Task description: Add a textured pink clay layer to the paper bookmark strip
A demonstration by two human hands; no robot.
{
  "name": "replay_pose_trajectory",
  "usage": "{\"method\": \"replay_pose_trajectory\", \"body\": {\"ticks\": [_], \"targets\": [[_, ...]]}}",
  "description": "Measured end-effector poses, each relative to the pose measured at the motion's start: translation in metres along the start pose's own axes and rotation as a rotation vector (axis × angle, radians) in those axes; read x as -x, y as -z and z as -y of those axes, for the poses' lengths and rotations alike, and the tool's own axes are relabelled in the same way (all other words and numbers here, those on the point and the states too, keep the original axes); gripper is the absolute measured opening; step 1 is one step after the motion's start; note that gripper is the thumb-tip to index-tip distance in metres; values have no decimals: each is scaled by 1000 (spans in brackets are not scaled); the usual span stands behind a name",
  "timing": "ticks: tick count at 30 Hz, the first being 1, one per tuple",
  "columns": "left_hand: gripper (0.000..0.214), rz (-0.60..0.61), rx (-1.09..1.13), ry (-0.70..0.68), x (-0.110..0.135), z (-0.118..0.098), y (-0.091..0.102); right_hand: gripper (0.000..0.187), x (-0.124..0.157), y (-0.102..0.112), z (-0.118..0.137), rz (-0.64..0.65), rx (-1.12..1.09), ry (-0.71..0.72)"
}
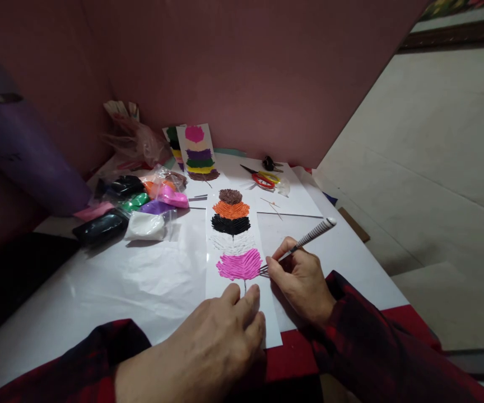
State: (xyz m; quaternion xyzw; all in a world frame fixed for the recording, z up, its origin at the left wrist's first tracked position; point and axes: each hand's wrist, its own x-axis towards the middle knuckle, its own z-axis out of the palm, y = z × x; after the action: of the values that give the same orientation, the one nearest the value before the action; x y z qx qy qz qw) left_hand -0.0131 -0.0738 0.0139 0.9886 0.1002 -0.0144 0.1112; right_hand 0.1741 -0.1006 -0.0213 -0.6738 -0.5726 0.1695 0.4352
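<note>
A long white card (272,319) lies in front of me with a feather shape on it. Its textured clay bands run from brown at the top through orange, black and white to a pink clay band (240,265). My right hand (303,282) pinches a fork (309,234) with a patterned handle. The fork's tines meet the right edge of the pink band. Just below that band, my left hand (212,330) rests on the card with its fingers apart, beside the drawn stem. It holds nothing.
Bags of coloured clay (145,224) are heaped to the left. Two finished feather cards (195,137) lean at the back near a plastic bag (136,137). Red-handled scissors (263,180) and thin sticks (272,206) lie beyond the card. A purple cylinder (19,129) stands far left.
</note>
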Motion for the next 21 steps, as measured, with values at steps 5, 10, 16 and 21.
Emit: {"method": "replay_pose_trajectory", "body": {"ticks": [5, 10, 16, 21], "targets": [[24, 15, 16, 12, 1, -1, 4, 16, -3, 1, -2, -56, 33, 18], [23, 18, 15, 9, 0, -1, 4, 16, -2, 1, -4, -104, 5, 9], [21, 4, 30, 10, -3, 0, 1, 17, 5, -1, -4, -24, -127, -23], [21, 23, 15, 6, -1, 0, 0, 16, 6, -3, -3, 12, -133, -39]]}}
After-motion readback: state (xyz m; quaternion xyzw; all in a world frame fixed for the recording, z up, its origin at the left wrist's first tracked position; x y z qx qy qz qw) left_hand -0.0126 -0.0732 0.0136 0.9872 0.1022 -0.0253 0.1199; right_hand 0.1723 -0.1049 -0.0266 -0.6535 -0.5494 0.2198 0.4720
